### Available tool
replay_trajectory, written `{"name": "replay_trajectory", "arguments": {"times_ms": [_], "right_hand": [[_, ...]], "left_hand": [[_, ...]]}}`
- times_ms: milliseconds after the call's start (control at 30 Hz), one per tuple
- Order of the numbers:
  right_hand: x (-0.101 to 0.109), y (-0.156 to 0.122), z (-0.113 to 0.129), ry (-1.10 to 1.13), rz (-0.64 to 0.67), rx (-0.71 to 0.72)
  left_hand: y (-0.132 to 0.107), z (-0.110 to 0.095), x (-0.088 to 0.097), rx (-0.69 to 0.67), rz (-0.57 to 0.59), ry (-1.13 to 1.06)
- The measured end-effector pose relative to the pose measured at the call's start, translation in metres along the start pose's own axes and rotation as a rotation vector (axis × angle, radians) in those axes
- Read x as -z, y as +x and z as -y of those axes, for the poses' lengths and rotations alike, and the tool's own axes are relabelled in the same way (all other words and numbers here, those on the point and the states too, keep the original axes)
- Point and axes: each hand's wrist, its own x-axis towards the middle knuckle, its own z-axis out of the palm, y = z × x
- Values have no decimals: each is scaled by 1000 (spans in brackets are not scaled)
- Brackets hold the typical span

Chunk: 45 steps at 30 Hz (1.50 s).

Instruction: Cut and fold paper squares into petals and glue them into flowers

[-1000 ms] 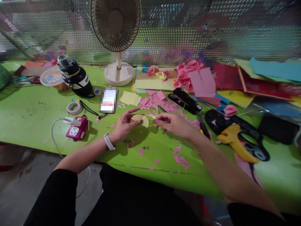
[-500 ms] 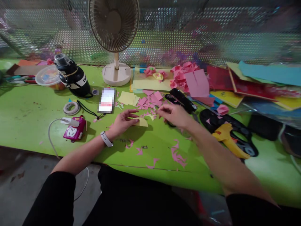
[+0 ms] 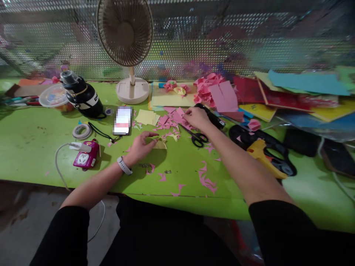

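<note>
My left hand point(image 3: 142, 148), with a white band on its wrist, pinches a small piece of yellow paper point(image 3: 161, 145) just above the green table. My right hand point(image 3: 197, 118) reaches over the heap of cut pink paper pieces point(image 3: 172, 119). Its thumb and fingers are drawn together at the edge of a pink piece of paper point(image 3: 180, 113). Below that hand lie black-handled scissors point(image 3: 199, 139), their blades pointing at the scraps. A small stack of yellow paper squares point(image 3: 146, 117) sits left of the pink heap.
Behind stand a fan point(image 3: 132, 90), a black bottle point(image 3: 85, 98) and folded pink paper flowers point(image 3: 209, 83). To the left are a phone point(image 3: 122, 120), a tape roll point(image 3: 82, 131) and a purple power socket point(image 3: 86, 155). A yellow glue gun point(image 3: 263, 157) lies right, near coloured paper sheets point(image 3: 307, 83).
My right hand has moved forward and slightly left onto the pink paper pieces, and the scissors below it now show clearly. My left hand still holds the yellow paper. The view has shifted slightly.
</note>
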Motion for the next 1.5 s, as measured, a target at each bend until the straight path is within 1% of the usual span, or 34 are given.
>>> {"name": "replay_trajectory", "arguments": {"times_ms": [67, 133, 200, 233, 333, 400, 467, 533, 600, 667, 767, 867, 967, 1033, 1100, 1167, 1267, 1333, 1400, 1500], "right_hand": [[2, -4, 2, 99, 28, 4], [8, -17, 7, 268, 92, 41], [14, -38, 17, 492, 229, 125], [17, -50, 23, 558, 303, 165], [18, -85, 42, 626, 512, 239], [15, -102, 50, 637, 549, 250], [14, -112, 53, 624, 529, 256], [15, -117, 51, 588, 444, 288], [18, -118, 48, 539, 326, 380], [20, -119, 44, 508, 245, 519], [18, -120, 41, 525, 220, 706], [12, -121, 38, 576, 186, 771], [7, -124, 38, 575, 140, 767], [5, -127, 40, 577, 115, 729], [3, -131, 44, 608, 102, 661], [1, -134, 49, 677, 128, 558], [-1, -139, 53, 804, 213, 390], [-2, -140, 53, 842, 240, 317], [-2, -140, 53, 834, 232, 281], [-2, -141, 52, 806, 215, 268]], "left_hand": [[0, -3, 1, -47, -33, -28], [1, -4, 2, -56, -18, -145], [1, -6, 1, -3, 27, -283], [1, -8, 0, 34, 54, -347], [-3, -11, -5, 129, 127, -499], [-6, -13, -9, 157, 134, -567], [-8, -13, -11, 189, 124, -604], [-8, -13, -11, 238, 123, -630], [-7, -14, -9, 290, 156, -655], [-7, -15, -7, 332, 223, -676], [-8, -18, -4, 382, 326, -691], [-10, -21, -4, 431, 361, -693], [-10, -22, -6, 445, 323, -686], [-10, -21, -7, 409, 292, -668], [-11, -21, -9, 351, 274, -648], [-11, -21, -9, 303, 268, -638], [-12, -23, -8, 268, 307, -618], [-13, -25, -7, 256, 343, -607], [-14, -26, -6, 252, 373, -605], [-15, -25, -7, 254, 399, -609]]}}
